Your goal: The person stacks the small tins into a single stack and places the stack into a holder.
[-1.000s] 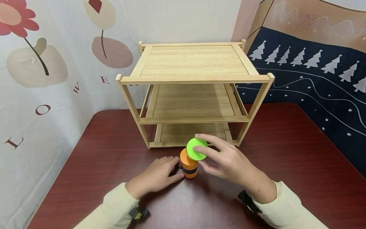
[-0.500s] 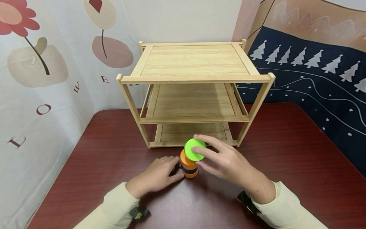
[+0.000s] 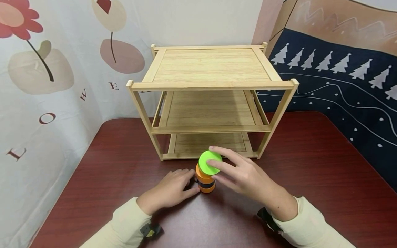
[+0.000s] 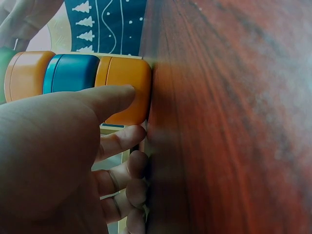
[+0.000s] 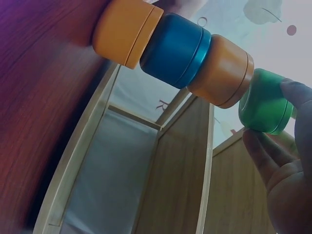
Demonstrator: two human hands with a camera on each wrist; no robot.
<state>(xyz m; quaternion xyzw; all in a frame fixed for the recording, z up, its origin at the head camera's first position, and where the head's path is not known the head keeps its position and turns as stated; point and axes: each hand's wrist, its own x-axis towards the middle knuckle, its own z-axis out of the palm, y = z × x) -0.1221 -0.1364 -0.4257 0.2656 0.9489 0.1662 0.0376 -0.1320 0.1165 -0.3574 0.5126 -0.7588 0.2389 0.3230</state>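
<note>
Dark-red tabletop (image 3: 198,224) runs beneath the far pale wooden rack (image 3: 214,65), its lowest rail (image 3: 180,156) partly hidden by my right hand (image 3: 245,174), which pinches the green jar (image 5: 263,102) over the upper orange jar (image 5: 220,70); whether those jars touch, I cannot tell. Left, my left hand (image 3: 170,190) holds the lower orange jar (image 5: 126,31), under the blue jar (image 5: 175,48).

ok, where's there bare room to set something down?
Free on the rack: top shelf, visible middle shelf. Free on the table: between rack and flowered cloth; between rack and tree-print cloth. Crowded: in front of the rack, with jar stack, left hand, right hand.
</note>
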